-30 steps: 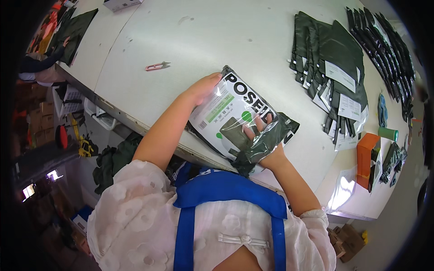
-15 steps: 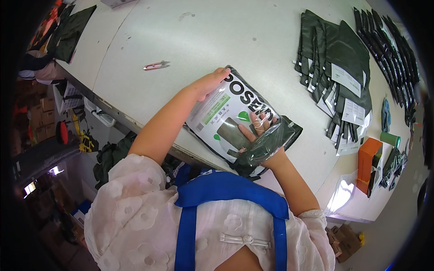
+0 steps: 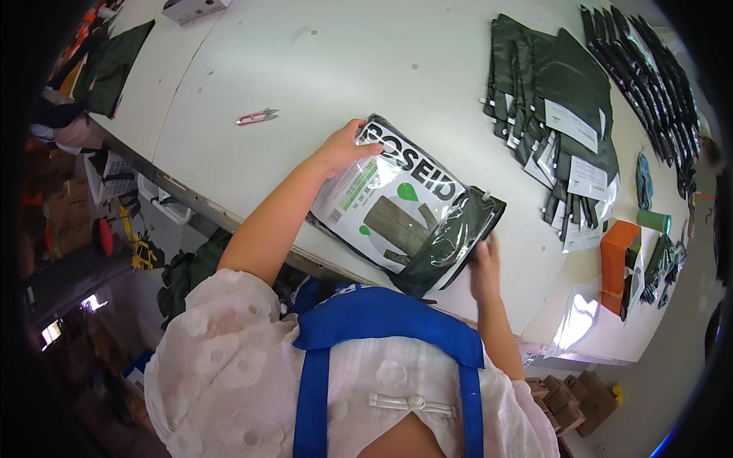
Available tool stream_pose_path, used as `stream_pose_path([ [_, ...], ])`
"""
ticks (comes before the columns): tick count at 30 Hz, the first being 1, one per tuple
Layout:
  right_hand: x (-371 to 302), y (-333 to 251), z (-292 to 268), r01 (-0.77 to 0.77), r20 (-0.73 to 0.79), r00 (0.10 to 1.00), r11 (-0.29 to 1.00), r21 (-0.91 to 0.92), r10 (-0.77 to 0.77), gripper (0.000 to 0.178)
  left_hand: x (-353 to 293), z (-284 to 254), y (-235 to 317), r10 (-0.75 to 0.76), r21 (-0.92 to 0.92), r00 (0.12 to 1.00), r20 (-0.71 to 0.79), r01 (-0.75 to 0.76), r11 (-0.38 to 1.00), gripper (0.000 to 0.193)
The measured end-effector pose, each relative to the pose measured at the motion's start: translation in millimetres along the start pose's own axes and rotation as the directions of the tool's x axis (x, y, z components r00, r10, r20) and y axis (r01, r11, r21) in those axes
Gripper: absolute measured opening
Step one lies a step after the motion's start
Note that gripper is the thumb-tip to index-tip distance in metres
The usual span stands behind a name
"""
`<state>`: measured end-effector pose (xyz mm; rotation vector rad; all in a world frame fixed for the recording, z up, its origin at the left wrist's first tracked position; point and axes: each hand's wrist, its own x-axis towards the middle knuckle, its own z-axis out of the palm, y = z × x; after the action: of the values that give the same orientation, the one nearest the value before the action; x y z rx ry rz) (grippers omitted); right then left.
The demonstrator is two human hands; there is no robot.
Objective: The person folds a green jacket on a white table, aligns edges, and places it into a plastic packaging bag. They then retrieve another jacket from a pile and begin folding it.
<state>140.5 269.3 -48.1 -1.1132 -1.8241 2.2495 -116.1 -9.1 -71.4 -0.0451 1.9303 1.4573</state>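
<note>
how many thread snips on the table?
1 in view: snips beyond the left hand, to its left. More could be hidden under the bag or dark pile.

"What lettering shows?"

"Large black capitals [image 3: 408,159] run across the clear package [image 3: 403,217]; below them sit a green band [image 3: 357,188] of small print and a barcode [image 3: 334,216]."

"And the white labels [image 3: 571,124] on the dark folded pieces [image 3: 566,72]?"

"Fine print, apparently, too small to read."

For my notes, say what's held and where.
The left hand holds the packed bag by its upper left edge; the right hand is at its right end, grip unclear.
</note>
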Motion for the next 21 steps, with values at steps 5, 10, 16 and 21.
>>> stream_pose_path([
  [5,-17.5,-62.0,29.7,0.028,0.03,0.999,0.991,0.132,-0.033,0.046,-10.2,8.3,23.8,0.137,-0.199,0.99,0.036,-0.128,0.972,0.071],
  [10,-80.8,-158.9,56.9,0.648,0.147,0.753,0.686,-0.331,-0.641,0.057,-41.0,29.5,58.0,0.263,-0.208,0.941,-0.214,-0.307,0.929,0.076],
  [16,-94.1,-127.8,107.1,0.924,0.792,0.376,0.129,-0.36,-0.48,0.053,-165.3,51.8,30.5,0.174,-0.895,0.928,0.33,0.25,0.369,0.079],
  [21,-40.4,-76.6,96.5,0.804,0.603,0.594,0.388,-0.45,-0.532,0.045,-150.1,29.2,-67.9,-0.095,-0.791,0.929,0.359,0.357,0.498,0.064],
])
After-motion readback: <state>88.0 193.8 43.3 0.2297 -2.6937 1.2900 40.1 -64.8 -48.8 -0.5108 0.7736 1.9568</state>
